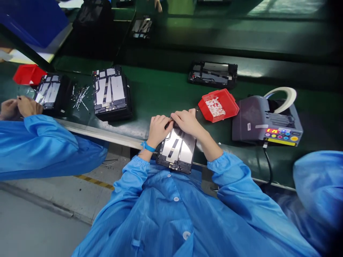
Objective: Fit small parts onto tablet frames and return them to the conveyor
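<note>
An opened tablet, with silver battery panels and dark strips showing, lies tilted over the bench's front edge against my body. My left hand, a blue band at its wrist, curls around the tablet's upper left corner. Over the top edge reaches my right hand, its fingers bent and closed. The fingertips of both hands meet at that corner; any small part between them is hidden. Just beyond my right hand, a red bin holds many small white and orange pieces.
A tape dispenser with a lit display stands at right, its cable hanging off the edge. One opened tablet lies behind the bin. Stacked tablets stand at left, near loose strips and a co-worker's hands. Another person's blue sleeve is at right.
</note>
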Demonstrator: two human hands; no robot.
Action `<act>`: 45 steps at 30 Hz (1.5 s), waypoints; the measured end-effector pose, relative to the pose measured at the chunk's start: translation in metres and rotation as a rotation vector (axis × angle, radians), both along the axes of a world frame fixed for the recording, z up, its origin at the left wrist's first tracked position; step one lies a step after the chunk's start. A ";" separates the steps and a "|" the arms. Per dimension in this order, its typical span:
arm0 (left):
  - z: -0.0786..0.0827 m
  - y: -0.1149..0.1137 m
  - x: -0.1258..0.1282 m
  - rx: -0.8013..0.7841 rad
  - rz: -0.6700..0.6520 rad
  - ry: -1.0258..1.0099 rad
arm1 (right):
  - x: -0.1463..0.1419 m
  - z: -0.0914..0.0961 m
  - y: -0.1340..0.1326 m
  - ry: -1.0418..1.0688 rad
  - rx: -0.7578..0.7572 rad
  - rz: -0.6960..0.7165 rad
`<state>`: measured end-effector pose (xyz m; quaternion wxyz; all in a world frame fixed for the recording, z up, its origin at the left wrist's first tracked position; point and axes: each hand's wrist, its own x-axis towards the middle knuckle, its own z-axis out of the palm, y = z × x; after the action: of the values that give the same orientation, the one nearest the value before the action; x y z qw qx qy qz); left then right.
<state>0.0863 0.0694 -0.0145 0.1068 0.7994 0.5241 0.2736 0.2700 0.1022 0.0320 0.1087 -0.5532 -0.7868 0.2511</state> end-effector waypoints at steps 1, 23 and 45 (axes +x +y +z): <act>-0.001 -0.001 -0.001 -0.015 -0.009 -0.028 | 0.001 -0.001 0.003 0.004 -0.020 0.004; -0.013 -0.002 -0.008 -0.137 0.030 -0.309 | 0.007 -0.009 0.004 -0.009 -0.087 -0.079; 0.003 0.004 -0.022 0.020 -0.241 0.237 | 0.008 -0.004 0.010 -0.178 0.003 0.085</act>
<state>0.0644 0.0730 -0.0120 0.0683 0.8842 0.4305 0.1676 0.2776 0.1117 0.0284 0.0286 -0.5394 -0.8165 0.2040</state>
